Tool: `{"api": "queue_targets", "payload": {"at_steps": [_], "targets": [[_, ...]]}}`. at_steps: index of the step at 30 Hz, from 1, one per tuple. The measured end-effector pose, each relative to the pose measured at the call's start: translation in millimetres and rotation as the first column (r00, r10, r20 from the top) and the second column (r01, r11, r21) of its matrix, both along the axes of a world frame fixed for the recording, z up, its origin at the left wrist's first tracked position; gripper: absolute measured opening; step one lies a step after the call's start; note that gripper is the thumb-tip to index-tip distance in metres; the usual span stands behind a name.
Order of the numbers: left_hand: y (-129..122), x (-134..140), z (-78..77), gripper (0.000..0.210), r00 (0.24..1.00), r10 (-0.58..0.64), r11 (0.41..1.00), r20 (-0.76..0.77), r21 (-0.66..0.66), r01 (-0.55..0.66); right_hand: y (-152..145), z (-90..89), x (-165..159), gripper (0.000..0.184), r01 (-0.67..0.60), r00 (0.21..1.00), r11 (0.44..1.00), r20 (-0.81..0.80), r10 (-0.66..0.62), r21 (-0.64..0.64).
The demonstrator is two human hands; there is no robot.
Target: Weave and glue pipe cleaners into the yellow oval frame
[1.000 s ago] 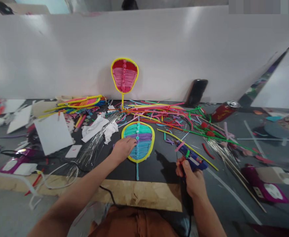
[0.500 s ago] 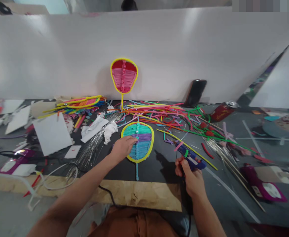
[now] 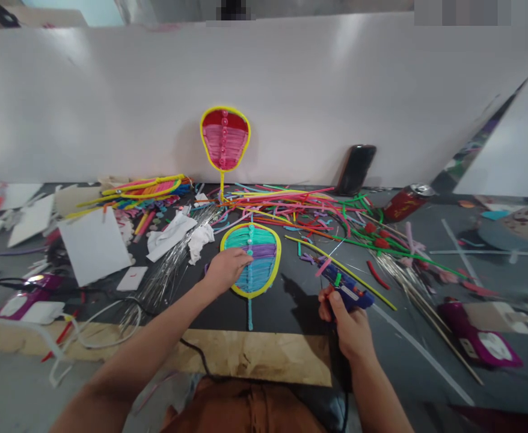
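Note:
On the black table in front of me lies a fan-shaped piece [image 3: 264,278] made of pipe cleaners, with teal, purple and blue bands, a yellow rim and a thin blue stem. Small beads run down the midline of its upper half. My left hand [image 3: 226,268] rests over its left side, fingers bent together with the tips at the midline; whatever they pinch or press is hidden. Off to the right, my right hand [image 3: 346,322] is wrapped round a blue hot glue gun [image 3: 349,290], its nozzle pointing up and left. A black cord hangs below that hand.
A similar pink and red piece [image 3: 225,141] leans upright against the white board [image 3: 291,90]. Many loose pipe cleaners [image 3: 286,201] lie behind. A phone [image 3: 356,170] and a red can [image 3: 406,203] stand back right. Crumpled tissue [image 3: 201,242], white card [image 3: 95,246] and metal wires lie left.
My left fingertips have slid very slightly down along the midline of the fan-shaped piece. My right hand stays nearly still with the glue gun.

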State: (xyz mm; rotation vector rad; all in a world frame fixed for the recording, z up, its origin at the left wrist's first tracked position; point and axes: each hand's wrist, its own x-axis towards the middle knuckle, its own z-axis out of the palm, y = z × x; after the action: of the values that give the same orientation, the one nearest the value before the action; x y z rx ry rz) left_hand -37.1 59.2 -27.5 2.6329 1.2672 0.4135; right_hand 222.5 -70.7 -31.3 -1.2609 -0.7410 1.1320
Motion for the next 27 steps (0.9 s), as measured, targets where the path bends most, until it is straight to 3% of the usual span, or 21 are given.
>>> {"api": "queue_targets", "payload": {"at_steps": [6, 12, 21, 23, 27], "targets": [[-4, -6, 2.7, 0.03, 0.993, 0.109, 0.994, 0.038, -0.015, -0.108, 0, -2.9, 1, 0.03, 0.001, 1.0, 1.0, 0.017, -0.001, 0.001], [-17, -11, 3.7, 0.043, 0.996, -0.062, 0.992, -0.069, 0.102, 0.069, -1, -6.1, 2, 0.029, -0.016, 0.999, 1.0, 0.035, 0.016, 0.002], [-25, -5, 10.7, 0.035, 0.977, -0.07, 0.982, -0.201, 0.158, 0.102, -1, -4.7, 2, 0.03, -0.01, 0.999, 1.0, 0.036, 0.01, 0.005], [-23, -6, 11.2, 0.034, 0.989, -0.041, 0.986, -0.145, 0.152, 0.063, -1, -3.3, 2, 0.03, -0.004, 1.0, 1.0, 0.029, 0.003, 0.006], [-18, -5, 12.7, 0.022, 0.991, 0.131, 0.988, -0.002, 0.08, -0.131, -1, -2.4, 1, 0.031, -0.01, 0.999, 1.0, 0.05, 0.01, -0.007]]}}
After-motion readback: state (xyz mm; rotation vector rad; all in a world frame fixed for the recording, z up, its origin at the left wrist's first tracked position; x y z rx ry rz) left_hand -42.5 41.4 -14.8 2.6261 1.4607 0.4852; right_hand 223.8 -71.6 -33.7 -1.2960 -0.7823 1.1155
